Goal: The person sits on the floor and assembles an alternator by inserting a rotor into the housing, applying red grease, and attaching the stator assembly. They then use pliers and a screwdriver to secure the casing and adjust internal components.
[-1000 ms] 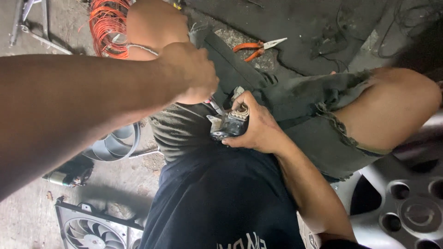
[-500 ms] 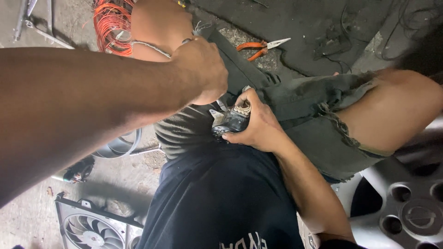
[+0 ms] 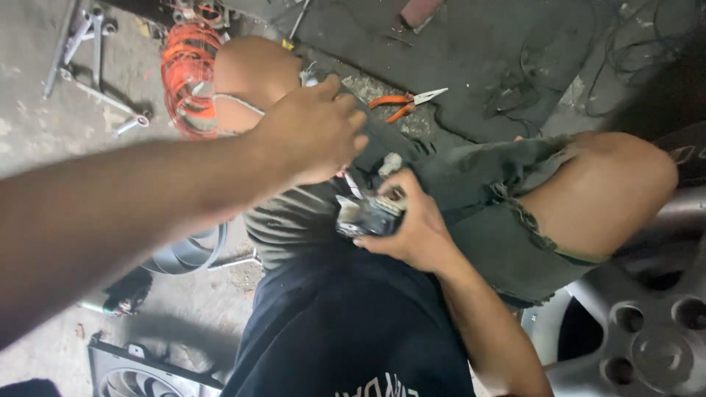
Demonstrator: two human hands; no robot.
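I see my right hand (image 3: 412, 228) grasping a small dark metal part (image 3: 368, 215) over my lap, its long axis running left to right. My left hand (image 3: 312, 129) hovers just up-left of it, fingers curled; what they hold I cannot tell. No labels show; orange pliers (image 3: 404, 101) lie far behind on the floor (image 3: 44, 140).

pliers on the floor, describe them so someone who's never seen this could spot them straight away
Look at the dark mat on the floor beyond the person's knees. The pliers lie on its near edge, just past the left hand. Their orange handles and thin pointed silver nose set them apart from the grey wrenches.
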